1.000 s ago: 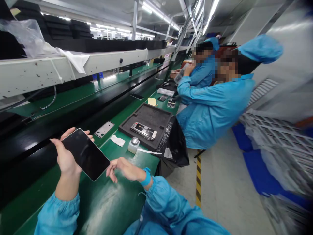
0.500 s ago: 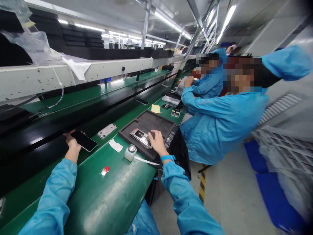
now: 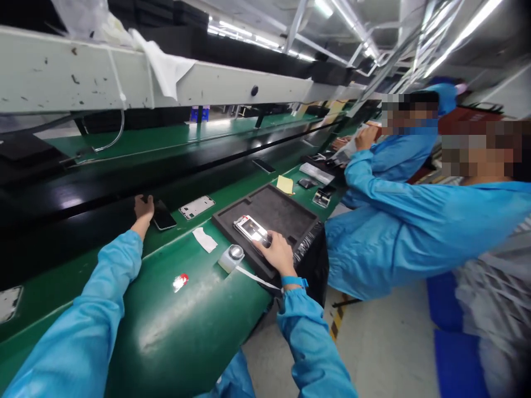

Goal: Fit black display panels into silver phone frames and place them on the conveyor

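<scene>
Green counter [image 3: 170, 331] lies in a room with strip lights [image 3: 464, 36]; just right of the left hand [image 3: 144, 208] is a black phone [image 3: 165, 216], touched by that hand, its grip too hidden to tell; the right hand [image 3: 279, 252] is narrowed round the near end of a pale phone frame [image 3: 249, 226] on a dark tray [image 3: 286, 210]; level, edges-only handling seems wisest; co-workers [image 3: 409, 237] are beyond the right hand.

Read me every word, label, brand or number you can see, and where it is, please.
None can be read.
Phone part touched by the right hand: red mark, too small to read.
Red-and-white scrap on the green bench: too blurred.
Yellow paper: no legible writing.
Floor tape: yellow-and-black stripes, no readable words.
</scene>
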The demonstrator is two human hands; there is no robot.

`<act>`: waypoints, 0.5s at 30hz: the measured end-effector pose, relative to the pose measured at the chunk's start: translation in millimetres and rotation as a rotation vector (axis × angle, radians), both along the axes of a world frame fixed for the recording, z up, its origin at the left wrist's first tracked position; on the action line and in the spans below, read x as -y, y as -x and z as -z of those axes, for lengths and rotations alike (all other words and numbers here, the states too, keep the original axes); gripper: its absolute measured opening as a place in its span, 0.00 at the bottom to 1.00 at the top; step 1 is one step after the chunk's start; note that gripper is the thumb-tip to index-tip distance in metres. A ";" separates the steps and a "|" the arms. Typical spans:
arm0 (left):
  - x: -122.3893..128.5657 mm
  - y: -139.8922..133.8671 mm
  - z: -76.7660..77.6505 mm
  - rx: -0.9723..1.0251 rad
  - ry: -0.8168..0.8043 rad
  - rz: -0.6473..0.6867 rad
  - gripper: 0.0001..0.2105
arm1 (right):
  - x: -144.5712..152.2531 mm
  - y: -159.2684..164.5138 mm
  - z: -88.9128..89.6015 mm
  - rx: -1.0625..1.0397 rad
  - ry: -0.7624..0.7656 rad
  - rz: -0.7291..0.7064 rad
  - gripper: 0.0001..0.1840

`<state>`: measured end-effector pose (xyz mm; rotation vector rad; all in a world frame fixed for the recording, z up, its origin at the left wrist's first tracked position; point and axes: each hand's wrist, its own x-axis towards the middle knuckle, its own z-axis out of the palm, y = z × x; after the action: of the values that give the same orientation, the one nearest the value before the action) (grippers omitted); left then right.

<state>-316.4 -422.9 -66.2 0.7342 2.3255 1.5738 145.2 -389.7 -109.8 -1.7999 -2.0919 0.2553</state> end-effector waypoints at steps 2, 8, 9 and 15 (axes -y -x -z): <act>0.1 -4.7 5.7 -0.057 0.079 -0.017 0.21 | -0.2 -1.1 0.8 0.012 -0.010 0.008 0.31; 4.0 -41.8 17.2 -0.312 0.257 0.195 0.35 | -2.3 -3.3 7.8 0.003 -0.029 0.050 0.29; 3.1 -49.6 18.4 -0.363 0.274 0.267 0.39 | -2.6 -4.1 9.1 0.001 -0.031 0.054 0.29; -19.3 -78.8 24.1 -0.555 0.390 0.669 0.51 | -3.1 -4.1 10.0 -0.015 -0.021 0.088 0.30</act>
<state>-237.6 -403.6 -90.3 1.7622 2.2252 0.6558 149.3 -386.6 -119.8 -1.8664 -1.9913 0.2219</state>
